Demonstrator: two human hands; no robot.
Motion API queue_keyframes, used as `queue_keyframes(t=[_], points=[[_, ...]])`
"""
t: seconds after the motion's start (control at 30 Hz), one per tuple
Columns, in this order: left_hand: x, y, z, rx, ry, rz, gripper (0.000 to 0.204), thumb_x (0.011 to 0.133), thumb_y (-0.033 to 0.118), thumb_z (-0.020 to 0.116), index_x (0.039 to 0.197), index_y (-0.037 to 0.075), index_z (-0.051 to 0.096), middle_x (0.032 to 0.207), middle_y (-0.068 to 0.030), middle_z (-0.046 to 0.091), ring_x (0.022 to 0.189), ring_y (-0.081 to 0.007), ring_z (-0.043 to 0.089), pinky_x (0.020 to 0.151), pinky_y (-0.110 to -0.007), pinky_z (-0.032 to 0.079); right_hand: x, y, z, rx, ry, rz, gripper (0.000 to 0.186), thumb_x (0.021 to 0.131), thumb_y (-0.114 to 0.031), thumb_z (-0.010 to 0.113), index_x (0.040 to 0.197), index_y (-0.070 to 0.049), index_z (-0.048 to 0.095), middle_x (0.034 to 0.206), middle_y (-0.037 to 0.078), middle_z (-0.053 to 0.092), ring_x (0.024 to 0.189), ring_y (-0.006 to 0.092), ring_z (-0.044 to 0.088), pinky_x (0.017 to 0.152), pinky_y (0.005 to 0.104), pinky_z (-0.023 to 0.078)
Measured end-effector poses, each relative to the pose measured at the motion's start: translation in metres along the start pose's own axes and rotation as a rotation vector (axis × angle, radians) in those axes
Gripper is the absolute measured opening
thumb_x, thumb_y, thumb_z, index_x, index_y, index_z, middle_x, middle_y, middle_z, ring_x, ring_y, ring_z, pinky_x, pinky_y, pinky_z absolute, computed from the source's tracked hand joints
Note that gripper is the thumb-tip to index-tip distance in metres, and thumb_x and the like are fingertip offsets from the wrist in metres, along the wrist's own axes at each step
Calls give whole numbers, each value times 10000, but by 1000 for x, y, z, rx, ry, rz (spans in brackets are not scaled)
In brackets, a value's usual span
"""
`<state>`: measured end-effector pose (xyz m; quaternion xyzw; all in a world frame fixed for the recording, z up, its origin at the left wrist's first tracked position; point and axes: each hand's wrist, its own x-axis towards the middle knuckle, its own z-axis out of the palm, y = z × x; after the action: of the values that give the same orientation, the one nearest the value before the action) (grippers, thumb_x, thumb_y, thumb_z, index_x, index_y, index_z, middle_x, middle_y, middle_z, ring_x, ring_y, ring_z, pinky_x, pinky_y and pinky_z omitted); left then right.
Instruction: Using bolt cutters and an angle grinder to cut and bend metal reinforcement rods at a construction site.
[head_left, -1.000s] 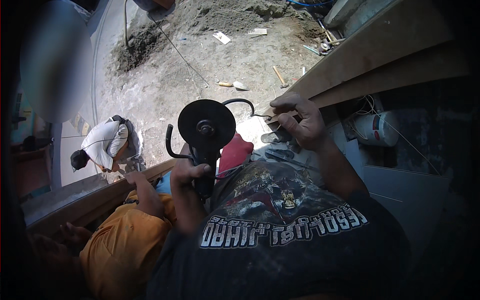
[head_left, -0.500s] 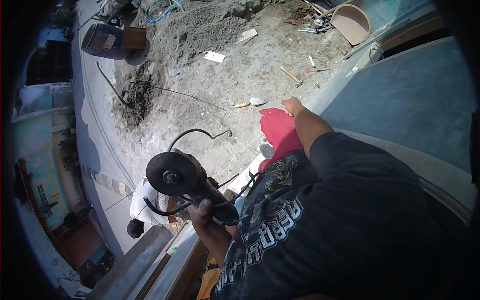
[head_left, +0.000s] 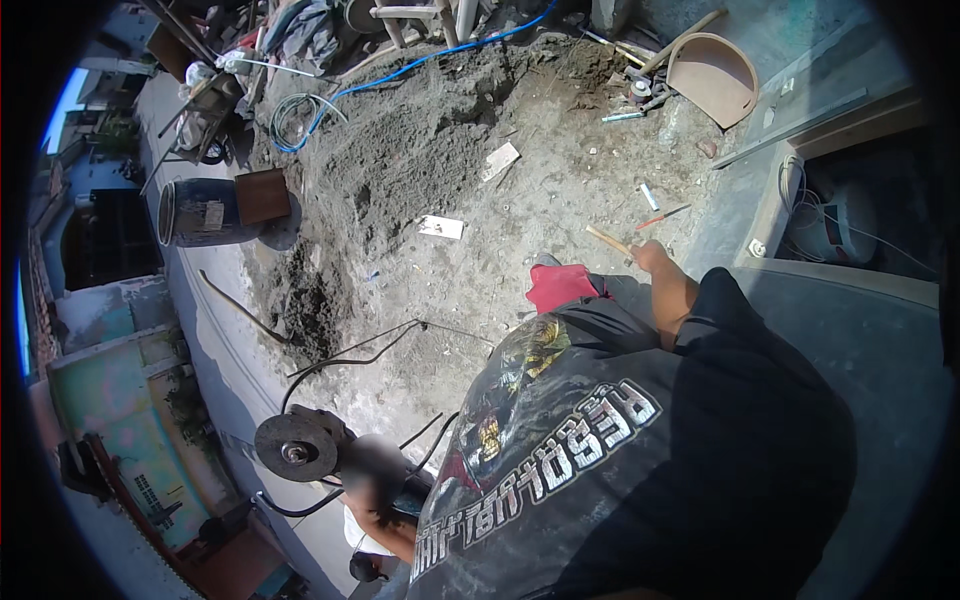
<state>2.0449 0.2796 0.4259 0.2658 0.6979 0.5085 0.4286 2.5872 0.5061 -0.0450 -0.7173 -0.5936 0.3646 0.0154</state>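
Note:
At lower left, my left hand grips a dark angle grinder by its body; a blur covers part of this hand. The round disc faces up toward me, and a black cord loops off the tool. My right hand is low over the dusty ground, fingers curled at the head end of a hammer. Only the hammer's wooden handle shows; its head is hidden behind the hand. Near this hand lie a red-handled tool and a white tube. Red cloth covers my leg.
A heap of grey sand fills the far middle, with a blue hose across it. To the left lies a dark drum. A curved tan panel and small tools are at far right, near a doorway holding a pale bucket.
My view has shifted and turned. My right hand has gone from the red cloth at my leg to the hammer. The grinder, still in my left hand, appears lower and farther left.

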Motion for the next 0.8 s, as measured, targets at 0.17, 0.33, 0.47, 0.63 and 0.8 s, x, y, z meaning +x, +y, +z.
queue_keyframes(t=[0.17,0.33,0.47,0.63,0.8], points=[[137,67,48,151,-319,-34,1025,568,416,887,1341,-36,388,1156,-145,576,1054,-243,564,894,-384,479,-12,-165,-61,410,-97,50,301,792,-308,697,888,-24,672,876,174,696,815,299,676,749,396,515],[289,107,189,325,-934,-86,1038,566,422,890,1349,-38,388,1179,-142,573,1084,-243,552,921,-386,467,-3,-289,-145,599,8,-315,932,669,-347,821,1420,-90,333,1349,263,449,1239,408,476,1033,421,409],[370,135,336,443,-1471,-58,1058,562,427,896,1366,-42,393,1238,-132,559,1146,-237,517,978,-387,428,54,-323,-203,598,485,-394,1137,611,-289,864,1501,-124,176,1503,261,134,1375,448,292,1107,441,340],[449,131,474,519,-2022,138,992,578,334,913,1371,-40,448,1347,-151,534,1245,-235,476,1078,-363,347,150,-280,-244,496,718,-266,837,760,-282,800,1445,-114,349,1446,231,263,1188,405,501,1001,450,434],[513,152,549,743,-2022,36,997,579,329,899,1380,-40,434,1328,-157,553,1226,-252,498,1063,-376,367,201,-216,-260,718,669,230,269,955,-266,563,1012,-11,627,911,191,645,912,345,640,809,414,489]])
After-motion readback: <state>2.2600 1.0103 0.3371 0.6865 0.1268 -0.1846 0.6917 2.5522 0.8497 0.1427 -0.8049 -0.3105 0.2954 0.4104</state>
